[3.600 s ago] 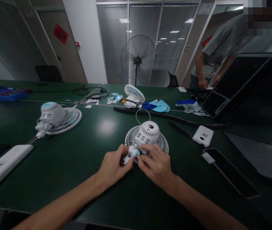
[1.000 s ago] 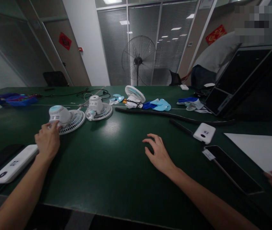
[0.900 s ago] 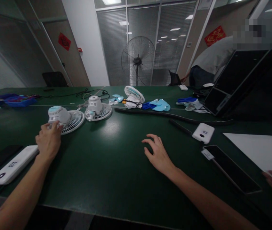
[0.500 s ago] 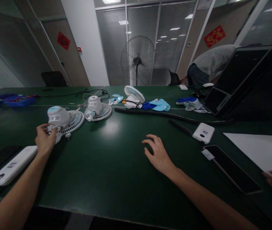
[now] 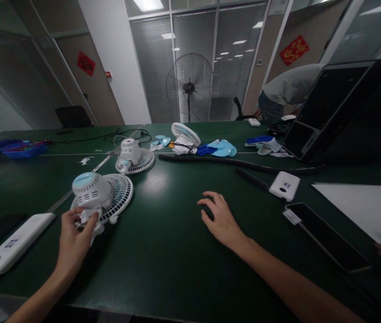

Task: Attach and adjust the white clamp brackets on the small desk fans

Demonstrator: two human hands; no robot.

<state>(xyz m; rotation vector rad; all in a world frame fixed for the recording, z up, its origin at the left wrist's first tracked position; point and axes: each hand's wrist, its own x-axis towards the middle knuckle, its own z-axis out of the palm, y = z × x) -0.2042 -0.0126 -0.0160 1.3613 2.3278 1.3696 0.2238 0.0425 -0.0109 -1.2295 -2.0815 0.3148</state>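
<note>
One small white clip fan (image 5: pixel 99 195), face down on the green table (image 5: pixel 163 264), now lies nearer the person than half a second ago: the left hand (image 5: pixel 74 235) grips its clamp base and drags it in. Right hand (image 5: pixel 222 220) rests open, empty, unmoved; second fan (image 5: pixel 133 157) stays behind

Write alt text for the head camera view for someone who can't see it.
A person's left hand grips the base of a small white fan lying face down on a dark green table, while the right hand rests open on the table. A second small fan and a phone lie nearby.
</note>
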